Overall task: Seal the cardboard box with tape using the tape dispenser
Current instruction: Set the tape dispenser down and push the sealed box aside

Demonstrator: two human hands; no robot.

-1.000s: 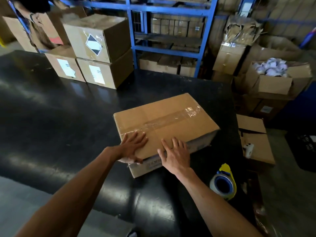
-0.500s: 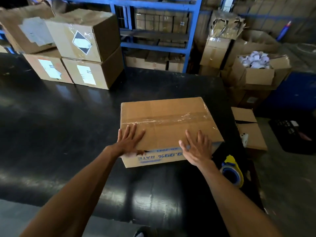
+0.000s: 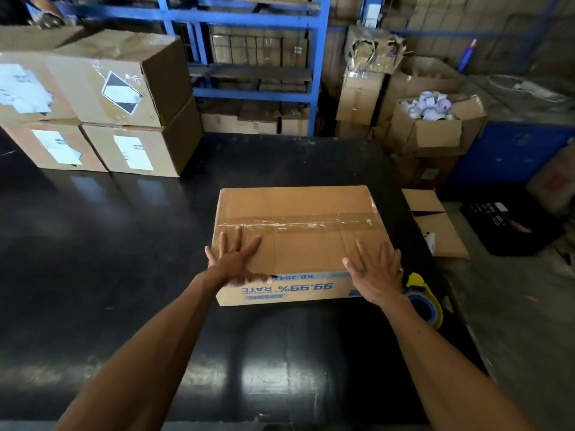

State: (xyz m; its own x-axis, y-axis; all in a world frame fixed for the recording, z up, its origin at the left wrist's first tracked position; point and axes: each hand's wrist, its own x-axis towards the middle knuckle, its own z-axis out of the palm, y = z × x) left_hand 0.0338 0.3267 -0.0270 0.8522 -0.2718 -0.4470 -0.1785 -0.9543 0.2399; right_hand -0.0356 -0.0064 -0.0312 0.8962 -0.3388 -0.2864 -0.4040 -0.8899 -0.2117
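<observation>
A flat brown cardboard box [image 3: 298,206] lies on the black table [image 3: 93,259], its long side facing me with blue upside-down print. A strip of clear tape [image 3: 298,223] runs across its top along the seam. My left hand [image 3: 231,259] rests flat on the near left corner, thumb hooked over the front edge. My right hand [image 3: 376,269] lies spread on the near right corner. The tape dispenser [image 3: 426,301], yellow and blue with a roll in it, lies on the table just right of the box, partly hidden by my right wrist.
Stacked labelled boxes [image 3: 102,113] stand at the table's back left. Blue shelving [image 3: 249,57] with cartons is behind. Right of the table are open cartons, one with white rolls [image 3: 429,108], a flattened carton [image 3: 435,225] and a black crate [image 3: 504,225].
The box has turned clockwise until its long printed side faces me squarely. My hands have spread apart to its two near corners, the right one now beside the dispenser.
</observation>
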